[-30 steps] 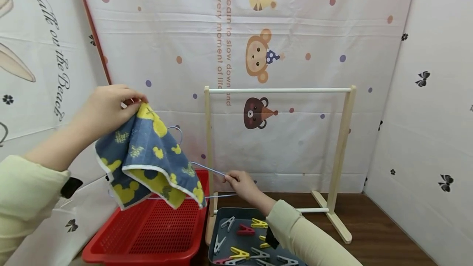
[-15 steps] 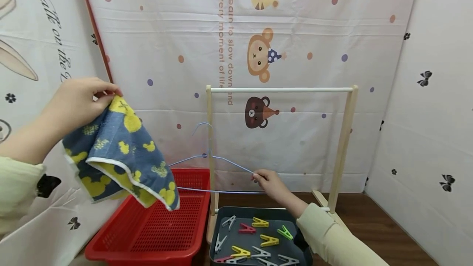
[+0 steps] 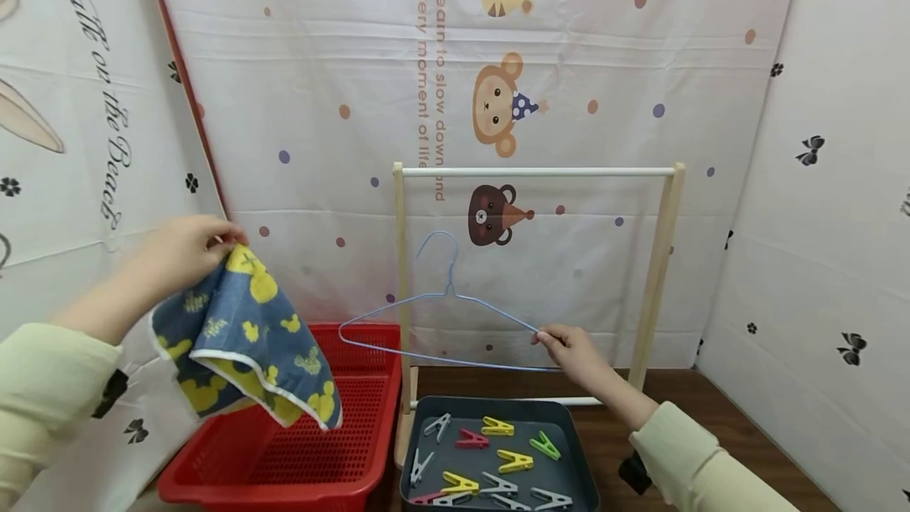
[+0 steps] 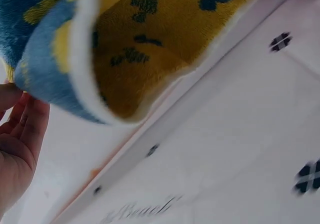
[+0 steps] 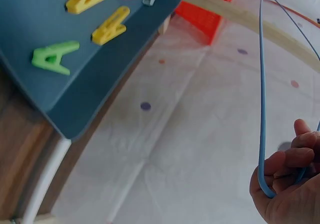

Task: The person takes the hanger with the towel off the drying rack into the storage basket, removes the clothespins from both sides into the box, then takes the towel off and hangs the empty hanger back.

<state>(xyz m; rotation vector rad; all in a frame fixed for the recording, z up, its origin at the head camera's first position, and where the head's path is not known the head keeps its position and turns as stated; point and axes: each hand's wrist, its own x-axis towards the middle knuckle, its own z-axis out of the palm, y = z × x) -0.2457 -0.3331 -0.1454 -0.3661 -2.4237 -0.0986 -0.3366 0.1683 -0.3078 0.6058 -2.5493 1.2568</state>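
Observation:
My left hand pinches a corner of a small blue and yellow towel with white edging. The towel hangs in folds over the left part of the red basket; in the left wrist view its yellow underside shows. With my right hand I grip the right end of a thin blue clothes hanger. Its hook points up, and it overlaps the left post of the wooden rack in the head view. In the right wrist view the blue wire runs into my curled fingers.
A red perforated basket stands at the left. Beside it, a dark tray holds several clothespins, among them a green clothespin. Behind the tray rises a wooden rack with a white top bar. Printed cloth walls enclose the table.
My right hand has carried the hanger rightward, out from behind the towel, so its whole hook and shoulders show. My left hand with the towel moved left, then a little down.

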